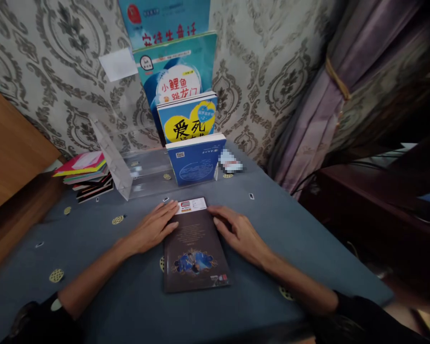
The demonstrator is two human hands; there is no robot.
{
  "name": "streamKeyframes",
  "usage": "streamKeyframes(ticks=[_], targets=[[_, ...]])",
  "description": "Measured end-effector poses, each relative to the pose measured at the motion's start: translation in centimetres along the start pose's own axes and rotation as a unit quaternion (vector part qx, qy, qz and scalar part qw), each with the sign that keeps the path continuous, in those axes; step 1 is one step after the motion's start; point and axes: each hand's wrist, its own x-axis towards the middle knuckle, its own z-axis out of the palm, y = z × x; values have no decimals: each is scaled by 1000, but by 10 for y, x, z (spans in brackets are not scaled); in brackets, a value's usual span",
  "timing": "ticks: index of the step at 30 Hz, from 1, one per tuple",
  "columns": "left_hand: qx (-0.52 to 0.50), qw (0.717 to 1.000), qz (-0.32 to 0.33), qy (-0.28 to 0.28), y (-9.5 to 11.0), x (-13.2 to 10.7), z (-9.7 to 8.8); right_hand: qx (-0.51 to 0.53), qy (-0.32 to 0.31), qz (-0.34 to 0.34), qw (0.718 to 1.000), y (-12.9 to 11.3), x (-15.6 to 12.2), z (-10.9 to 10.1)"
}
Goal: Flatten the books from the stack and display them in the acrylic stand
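A dark brown book lies flat on the blue-grey tablecloth, its back cover up, with a white label at its far end. My left hand rests on the book's far left corner, fingers stretched out flat. At the book's far right edge my right hand lies with its fingers slightly curled over the edge. Neither hand holds anything. Just beyond stands a clear tiered book stand with several blue books upright in steps.
A stack of colourful thin books lies at the back left beside a wooden panel. Patterned wallpaper backs the table. A purple curtain hangs at right, with dark furniture past the table's right edge.
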Motion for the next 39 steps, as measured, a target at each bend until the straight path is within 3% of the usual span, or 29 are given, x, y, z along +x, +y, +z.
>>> streamKeyframes(ticks=[5,10,15,25,31,36,39], targets=[[12,998,47,-31,6,28,6,110,-7,51,993,3,-1,0],[5,995,88,-44,17,54,13,143,11,76,987,15,-2,3],[34,990,118,-67,29,59,17,159,12,72,985,17,-1,4],[41,977,156,-138,58,14,30,101,45,70,991,21,1,7],[-12,966,197,-166,80,-23,38,39,14,18,999,12,0,5],[71,951,233,-188,85,-46,43,-69,-29,-44,996,10,-3,7],[117,948,242,-170,82,-60,45,-114,-45,-59,991,14,-5,10]])
